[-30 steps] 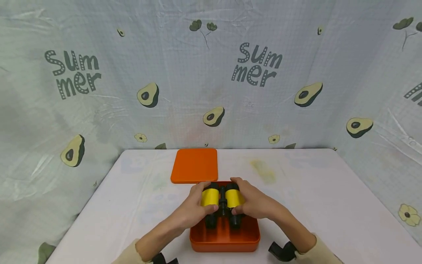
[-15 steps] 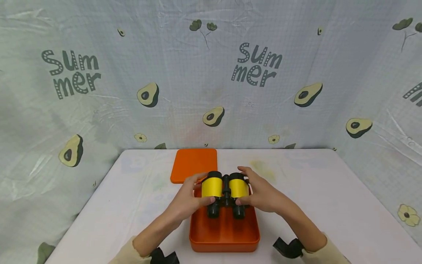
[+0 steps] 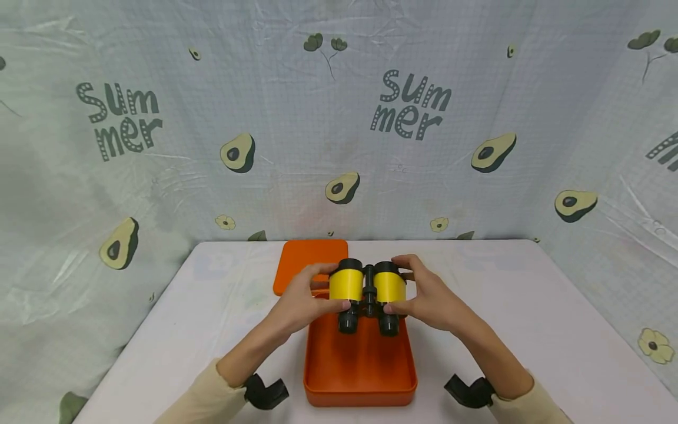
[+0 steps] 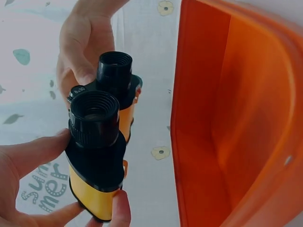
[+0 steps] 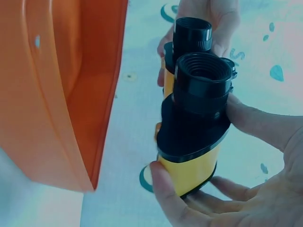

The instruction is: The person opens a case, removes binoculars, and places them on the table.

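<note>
The box [image 3: 360, 377] sits on the table [image 3: 529, 330] near its front edge. The lid [image 3: 304, 262] lies flat behind it, slightly left. The binoculars [image 3: 369, 292] hang above the box's far end, between the left hand [image 3: 299, 303] and right hand [image 3: 431, 297].

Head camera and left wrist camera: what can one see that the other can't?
Only the head view shows the flat orange lid lying on the white table, the avocado-print cloth behind, and both sleeves. Only the left wrist view looks straight into the round black eyepieces, with small print beside them, and up the orange box's inner wall. Both show the yellow-and-black binoculars gripped by the left hand and right hand above the box.
</note>
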A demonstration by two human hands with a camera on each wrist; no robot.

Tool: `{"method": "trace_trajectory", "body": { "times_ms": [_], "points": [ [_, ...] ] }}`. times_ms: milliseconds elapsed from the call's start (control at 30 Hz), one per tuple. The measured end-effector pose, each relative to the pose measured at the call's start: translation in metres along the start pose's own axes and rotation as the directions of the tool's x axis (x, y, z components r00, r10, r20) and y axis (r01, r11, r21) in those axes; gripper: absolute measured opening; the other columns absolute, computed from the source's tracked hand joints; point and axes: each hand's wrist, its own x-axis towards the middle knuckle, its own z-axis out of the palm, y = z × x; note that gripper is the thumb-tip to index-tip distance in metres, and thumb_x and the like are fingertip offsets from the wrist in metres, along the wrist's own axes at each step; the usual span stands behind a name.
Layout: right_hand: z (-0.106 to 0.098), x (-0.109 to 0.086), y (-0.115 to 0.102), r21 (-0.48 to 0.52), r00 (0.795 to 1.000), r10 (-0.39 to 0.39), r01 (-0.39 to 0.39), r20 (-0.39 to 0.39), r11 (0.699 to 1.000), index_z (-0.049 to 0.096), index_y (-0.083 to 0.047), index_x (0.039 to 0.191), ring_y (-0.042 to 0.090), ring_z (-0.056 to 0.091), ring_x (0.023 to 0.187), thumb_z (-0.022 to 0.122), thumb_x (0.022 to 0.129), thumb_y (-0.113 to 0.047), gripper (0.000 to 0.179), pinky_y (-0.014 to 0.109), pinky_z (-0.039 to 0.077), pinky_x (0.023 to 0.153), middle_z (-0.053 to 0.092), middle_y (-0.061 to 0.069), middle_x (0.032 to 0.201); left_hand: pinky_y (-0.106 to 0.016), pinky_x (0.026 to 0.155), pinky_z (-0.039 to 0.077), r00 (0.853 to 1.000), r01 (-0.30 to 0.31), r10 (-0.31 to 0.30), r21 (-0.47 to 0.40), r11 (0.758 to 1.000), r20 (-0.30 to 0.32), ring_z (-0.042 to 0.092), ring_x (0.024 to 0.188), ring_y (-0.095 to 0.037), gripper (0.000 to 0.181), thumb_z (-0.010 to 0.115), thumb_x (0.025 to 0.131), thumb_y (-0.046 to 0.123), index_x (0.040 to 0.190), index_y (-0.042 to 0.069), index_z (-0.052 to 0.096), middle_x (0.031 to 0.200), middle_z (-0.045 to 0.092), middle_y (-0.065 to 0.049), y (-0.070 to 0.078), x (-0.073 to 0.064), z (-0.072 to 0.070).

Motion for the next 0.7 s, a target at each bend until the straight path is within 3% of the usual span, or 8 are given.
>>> {"method": "trace_trajectory", "body": {
  "times_ms": [133, 333, 700],
  "points": [
    [-0.005, 0.006, 0.003, 0.014, 0.999, -0.011, 0.011, -0.031, 1.0, 0.039, -0.007, 0.148, 0.047, 0.04, 0.148, 0.087, 0.084, -0.02, 0.082, 0.054, 0.058, 0.099, 0.042, 0.021, 0.159, -0.054, 0.102, 0.056, 1.0, -0.027, 0.027, 0.0, 1.0, 0.003, 0.058, 0.133, -0.035, 0.075, 0.089, 0.08, 0.025, 0.147, 0.018, 0.055, 0.154, 0.05, -0.008, 0.004, 0.008, -0.002],
    [-0.014, 0.014, 0.004, -0.01, 0.997, -0.017, 0.016, -0.072, 1.0, 0.043, -0.009, 0.145, 0.045, 0.04, 0.149, 0.087, 0.084, -0.025, 0.077, 0.056, 0.057, 0.101, 0.045, 0.017, 0.157, -0.056, 0.105, 0.054, 0.999, -0.047, 0.047, 0.006, 0.999, 0.005, 0.058, 0.135, -0.036, 0.075, 0.088, 0.08, 0.025, 0.147, 0.017, 0.055, 0.153, 0.052, -0.007, 0.009, 0.023, -0.005],
    [-0.034, 0.032, -0.001, -0.04, 0.992, -0.067, 0.063, -0.102, 0.997, 0.046, -0.007, 0.144, 0.046, 0.04, 0.148, 0.085, 0.085, -0.02, 0.072, 0.06, 0.054, 0.104, 0.047, 0.018, 0.155, -0.053, 0.106, 0.054, 0.997, -0.074, 0.074, -0.016, 0.997, 0.033, 0.056, 0.138, -0.035, 0.078, 0.088, 0.082, 0.024, 0.15, 0.019, 0.051, 0.155, 0.049, -0.007, 0.022, 0.046, -0.01]
  ]
}}
